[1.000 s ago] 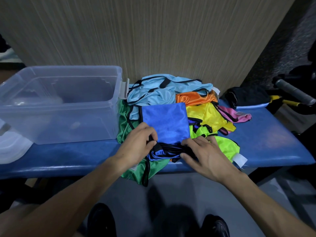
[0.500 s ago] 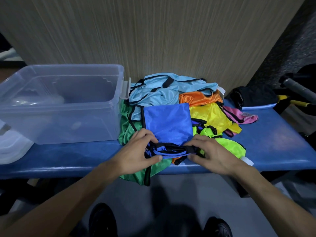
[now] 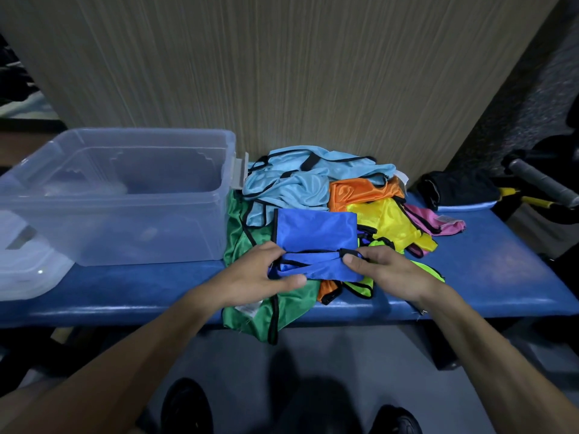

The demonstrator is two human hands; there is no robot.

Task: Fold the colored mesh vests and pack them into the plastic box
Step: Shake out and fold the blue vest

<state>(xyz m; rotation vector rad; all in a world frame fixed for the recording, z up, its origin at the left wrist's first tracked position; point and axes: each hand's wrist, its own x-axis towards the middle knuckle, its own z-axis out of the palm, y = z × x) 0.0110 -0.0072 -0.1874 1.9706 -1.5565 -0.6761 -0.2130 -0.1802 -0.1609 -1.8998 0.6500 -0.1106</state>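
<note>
At bench front edge: my L hand [image 3: 257,277] and R hand [image 3: 387,270], each pinching one end of blue vest [image 3: 315,233].
Blue vest: half-folded, near edge rolled up, on top of vest pile [image 3: 316,189].
Pile: green, orange, yellow, pink, lt-blue vests on blue bench [image 3: 488,261].
Plastic box [image 3: 125,195]: left of pile, touching it, lid off.

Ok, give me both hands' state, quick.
Left hand: pinching the near edge of the blue vest.
Right hand: pinching the same edge.
</note>
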